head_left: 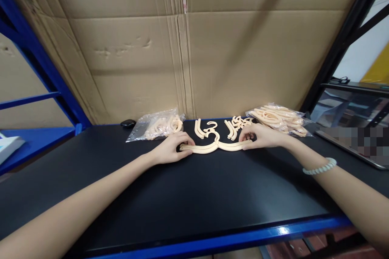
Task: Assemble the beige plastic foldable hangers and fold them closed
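Note:
A cream plastic hanger (214, 147) lies flat on the black tabletop (188, 194), its hook pointing away from me. My left hand (172, 148) pinches its left end and my right hand (260, 135) pinches its right end. Just behind the hanger lie several loose cream hanger parts (225, 127), curved arms and hooks. A clear bag of the same parts (159, 126) rests behind my left hand. Another bag of parts (279, 119) sits behind my right hand. A pale bead bracelet (320, 166) is on my right wrist.
A cardboard sheet (188, 48) stands as a wall at the back. A small black object (128, 123) lies at the back left. Blue shelf framing (36, 68) rises at left, a black frame and a glass panel (349, 125) at right. The table's blue front edge (243, 238) is near me.

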`<move>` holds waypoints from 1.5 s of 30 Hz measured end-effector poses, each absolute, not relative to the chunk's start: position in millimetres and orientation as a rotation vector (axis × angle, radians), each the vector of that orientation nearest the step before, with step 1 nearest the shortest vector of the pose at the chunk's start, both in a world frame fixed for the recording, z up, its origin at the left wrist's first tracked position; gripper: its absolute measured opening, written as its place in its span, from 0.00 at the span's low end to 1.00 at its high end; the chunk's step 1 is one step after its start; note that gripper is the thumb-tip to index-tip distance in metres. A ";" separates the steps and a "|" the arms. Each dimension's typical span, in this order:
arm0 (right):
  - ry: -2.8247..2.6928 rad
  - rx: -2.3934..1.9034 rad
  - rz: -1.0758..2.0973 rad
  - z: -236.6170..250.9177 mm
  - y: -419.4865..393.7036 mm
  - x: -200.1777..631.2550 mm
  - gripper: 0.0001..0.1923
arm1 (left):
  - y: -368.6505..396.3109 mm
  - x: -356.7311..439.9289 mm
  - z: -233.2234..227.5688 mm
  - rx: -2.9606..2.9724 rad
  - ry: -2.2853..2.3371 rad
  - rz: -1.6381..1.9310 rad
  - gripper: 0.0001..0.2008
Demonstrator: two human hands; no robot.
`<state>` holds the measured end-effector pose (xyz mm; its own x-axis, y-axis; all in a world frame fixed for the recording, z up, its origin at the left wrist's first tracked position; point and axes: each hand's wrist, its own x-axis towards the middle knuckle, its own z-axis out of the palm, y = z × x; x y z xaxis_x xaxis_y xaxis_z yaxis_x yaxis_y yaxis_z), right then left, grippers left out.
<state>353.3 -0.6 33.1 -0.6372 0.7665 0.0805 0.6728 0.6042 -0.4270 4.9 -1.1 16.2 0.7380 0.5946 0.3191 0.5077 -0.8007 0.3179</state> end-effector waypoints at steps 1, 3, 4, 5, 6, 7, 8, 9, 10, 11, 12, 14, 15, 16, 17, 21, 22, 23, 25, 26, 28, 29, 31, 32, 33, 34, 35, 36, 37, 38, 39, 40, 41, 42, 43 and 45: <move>-2.580 -1.179 0.531 32.6 0.0 353.5 0.17 | -1.3 5.1 15.8 2.727 0.886 0.609 0.09; -2.587 -1.177 0.522 32.0 0.5 353.4 0.17 | -1.7 5.2 14.9 2.724 0.901 0.617 0.08; -2.592 -1.180 0.514 32.1 0.4 353.2 0.16 | -1.9 5.3 14.4 2.725 0.907 0.623 0.08; -2.595 -1.181 0.505 32.4 0.0 353.0 0.16 | -2.1 5.3 13.9 2.727 0.912 0.630 0.08; -2.594 -1.184 0.497 32.9 -0.6 352.7 0.16 | -2.3 5.3 13.4 2.727 0.919 0.640 0.08; -2.587 -1.188 0.493 33.5 -1.3 352.3 0.16 | -2.4 5.2 12.9 2.724 0.928 0.651 0.08; -2.575 -1.188 0.497 34.1 -2.0 352.0 0.18 | -2.5 5.0 12.3 2.720 0.936 0.663 0.09; -2.554 -1.188 0.503 34.7 -2.6 351.7 0.19 | -2.6 4.6 11.8 2.715 0.943 0.678 0.10; -2.520 -1.194 0.504 34.9 -3.0 351.4 0.20 | -2.6 4.2 11.1 2.711 0.948 0.695 0.10; -2.477 -1.210 0.498 34.9 -3.0 351.1 0.20 | -2.5 3.7 10.5 2.708 0.950 0.714 0.10; -2.430 -1.232 0.485 34.5 -2.7 350.8 0.19 | -2.4 3.3 9.8 2.705 0.953 0.735 0.10; -2.338 -1.279 0.447 32.4 -0.8 350.4 0.19 | -2.2 2.9 8.6 2.697 0.963 0.785 0.08; -2.295 -1.298 0.428 30.8 0.7 350.5 0.19 | -2.2 3.1 8.2 2.691 0.975 0.813 0.07; -2.256 -1.315 0.416 29.0 2.5 350.8 0.19 | -2.4 3.4 8.0 2.683 0.990 0.839 0.06; -2.216 -1.334 0.415 27.0 4.5 351.4 0.19 | -2.6 4.0 7.9 2.676 1.005 0.862 0.05; -2.029 -1.415 0.552 20.3 11.9 356.3 0.16 | -4.4 5.7 8.8 2.645 1.074 0.942 0.04; -1.997 -1.438 0.600 19.5 13.1 357.6 0.15 | -4.8 5.8 9.0 2.639 1.091 0.961 0.04; -1.973 -1.466 0.635 19.0 13.9 358.9 0.13 | -5.0 5.8 9.1 2.635 1.107 0.977 0.04; -1.946 -1.537 0.670 19.1 14.4 360.6 0.11 | -4.7 5.5 8.5 2.630 1.130 0.994 0.04; -1.940 -1.570 0.681 19.4 14.3 361.1 0.10 | -4.2 5.4 7.9 2.627 1.141 0.997 0.04; -1.939 -1.617 0.698 19.6 14.0 361.4 0.09 | -2.5 5.2 6.1 2.618 1.164 0.998 0.05; -1.946 -1.636 0.704 19.5 13.9 361.3 0.08 | -1.5 5.2 5.2 2.613 1.178 0.999 0.06; -1.964 -1.671 0.707 18.7 14.2 361.0 0.08 | 0.3 5.4 3.8 2.604 1.206 1.003 0.07; -1.968 -1.686 0.704 18.1 14.5 360.9 0.08 | 0.9 5.5 3.4 2.600 1.217 1.006 0.08; -1.970 -1.696 0.704 17.6 14.9 360.9 0.08 | 1.4 5.7 3.2 2.596 1.226 1.008 0.09; -1.970 -1.702 0.705 17.1 15.4 360.9 0.08 | 1.6 5.8 3.1 2.593 1.234 1.009 0.10; -1.970 -1.707 0.708 16.7 15.8 361.1 0.08 | 1.8 5.8 3.1 2.590 1.241 1.009 0.10; -1.971 -1.710 0.709 16.4 16.3 361.5 0.08 | 2.0 5.7 3.0 2.588 1.244 1.009 0.11; -1.974 -1.711 0.708 16.1 16.8 362.0 0.08 | 2.3 5.5 2.9 2.590 1.245 1.008 0.12; -1.980 -1.712 0.706 15.9 17.2 362.6 0.09 | 2.6 5.2 2.6 2.596 1.244 1.005 0.13; -1.988 -1.709 0.704 15.6 17.7 363.3 0.09 | 3.1 4.8 2.3 2.604 1.241 1.002 0.14; -1.996 -1.704 0.701 15.4 18.1 364.0 0.09 | 3.7 4.3 1.8 2.611 1.238 1.001 0.14; -2.003 -1.695 0.699 15.2 18.5 364.6 0.09 | 4.2 3.7 1.4 2.615 1.238 1.003 0.15; -2.007 -1.684 0.700 15.0 18.7 365.1 0.09 | 4.8 3.1 1.0 2.615 1.242 1.005 0.14; -2.010 -1.672 0.703 15.0 18.9 365.5 0.09 | 5.3 2.5 0.7 2.610 1.250 1.005 0.13; -2.009 -1.657 0.709 15.6 18.7 365.4 0.09 | 6.0 1.6 0.8 2.597 1.268 1.003 0.11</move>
